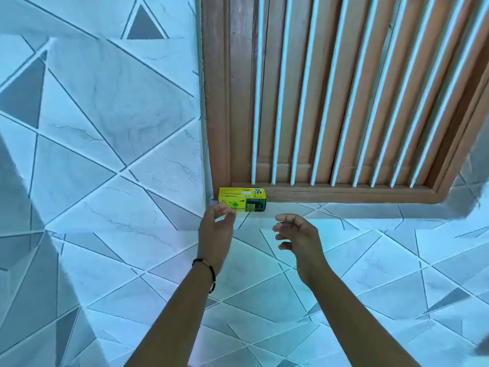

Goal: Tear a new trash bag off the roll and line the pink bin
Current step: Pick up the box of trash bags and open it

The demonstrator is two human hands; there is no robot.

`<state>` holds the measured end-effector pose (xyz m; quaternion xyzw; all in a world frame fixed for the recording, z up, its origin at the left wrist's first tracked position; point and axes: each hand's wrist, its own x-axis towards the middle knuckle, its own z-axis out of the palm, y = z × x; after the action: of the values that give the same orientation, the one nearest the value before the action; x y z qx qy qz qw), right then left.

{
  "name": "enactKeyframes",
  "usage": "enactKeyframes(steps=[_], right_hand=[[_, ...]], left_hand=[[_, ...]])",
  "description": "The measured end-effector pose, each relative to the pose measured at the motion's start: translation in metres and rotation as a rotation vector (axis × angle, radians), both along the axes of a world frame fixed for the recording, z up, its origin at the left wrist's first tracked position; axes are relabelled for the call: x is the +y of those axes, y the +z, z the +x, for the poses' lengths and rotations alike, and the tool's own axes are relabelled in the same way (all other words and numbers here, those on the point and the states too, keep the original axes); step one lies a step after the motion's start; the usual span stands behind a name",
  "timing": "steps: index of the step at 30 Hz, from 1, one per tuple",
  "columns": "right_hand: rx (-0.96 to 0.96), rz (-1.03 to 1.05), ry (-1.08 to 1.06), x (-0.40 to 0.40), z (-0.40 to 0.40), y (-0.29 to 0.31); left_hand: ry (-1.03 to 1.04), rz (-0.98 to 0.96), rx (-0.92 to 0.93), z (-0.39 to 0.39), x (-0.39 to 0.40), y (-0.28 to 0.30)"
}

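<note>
A small yellow and green trash bag box (243, 198) stands on a tiled ledge against the bottom of a brown window frame. My left hand (215, 229) reaches up to the box's lower left corner, fingers apart, with fingertips at or just touching its front. My right hand (296, 234) hovers below and to the right of the box, fingers curled and spread, holding nothing. No roll of bags shows outside the box. The pink bin is not in view.
A brown wooden window frame (219, 102) with white vertical bars (277, 102) fills the upper right. Pale tiles with grey triangle patterns (105, 128) cover the wall and ledge around it. A black bracelet (209, 271) is on my left wrist.
</note>
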<state>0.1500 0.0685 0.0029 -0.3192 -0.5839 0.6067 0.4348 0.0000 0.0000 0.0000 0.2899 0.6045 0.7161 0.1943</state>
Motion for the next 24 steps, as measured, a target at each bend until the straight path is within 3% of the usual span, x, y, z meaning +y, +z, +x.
enactKeyframes(steps=[8, 14, 24], right_hand=[[-0.031, -0.077, -0.157, 0.065, -0.062, -0.016], [-0.056, -0.064, -0.12, 0.099, -0.09, -0.026], [-0.04, 0.0, -0.133, 0.107, -0.088, -0.032]], left_hand=[[-0.076, -0.174, 0.123, -0.056, 0.063, -0.016], [0.001, -0.278, 0.374, -0.063, 0.086, -0.028], [-0.019, -0.129, 0.225, -0.058, 0.088, -0.043]])
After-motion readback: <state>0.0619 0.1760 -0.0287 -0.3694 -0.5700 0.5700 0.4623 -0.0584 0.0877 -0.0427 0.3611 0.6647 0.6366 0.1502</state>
